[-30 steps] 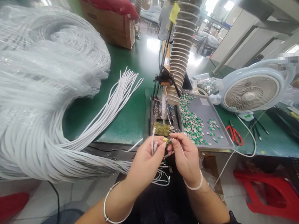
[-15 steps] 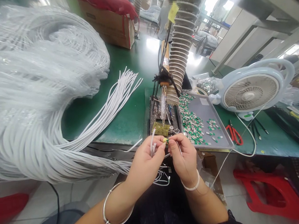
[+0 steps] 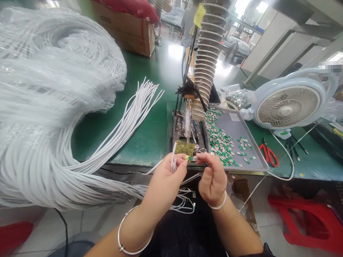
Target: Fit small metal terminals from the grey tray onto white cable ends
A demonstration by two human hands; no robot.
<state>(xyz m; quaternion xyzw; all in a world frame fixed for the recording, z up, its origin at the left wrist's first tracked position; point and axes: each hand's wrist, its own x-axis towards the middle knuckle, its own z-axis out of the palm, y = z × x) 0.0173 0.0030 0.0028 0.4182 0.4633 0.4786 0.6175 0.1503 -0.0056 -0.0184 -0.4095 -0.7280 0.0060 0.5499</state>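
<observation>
My left hand (image 3: 166,178) is closed around a few white cables (image 3: 173,164), whose cut ends stick up between thumb and fingers. At its fingertips is a small green connector board (image 3: 191,158) with a metal end, beside a yellow bit (image 3: 186,157). My right hand (image 3: 212,176) has its fingers curled, and the foremost fingertips meet the board's metal end. Its thumb is tucked lower, away from the board. Just beyond both hands, a soldering iron (image 3: 188,118) hangs in a stand, tip down over a yellowish sponge (image 3: 185,147).
Right of the iron lies a grey tray (image 3: 253,155) of green connector boards, then red-handled pliers (image 3: 269,153) and a fan (image 3: 287,106). Bundled white cables (image 3: 46,130) fill the left. A ribbed hose (image 3: 210,47) comes down behind the iron. Finished-looking cable ends (image 3: 186,203) hang below my hands.
My right hand has shifted its grip: its thumb has dropped away from the board and its fingers now reach the metal end. The thin wire seen along that hand no longer shows clearly.
</observation>
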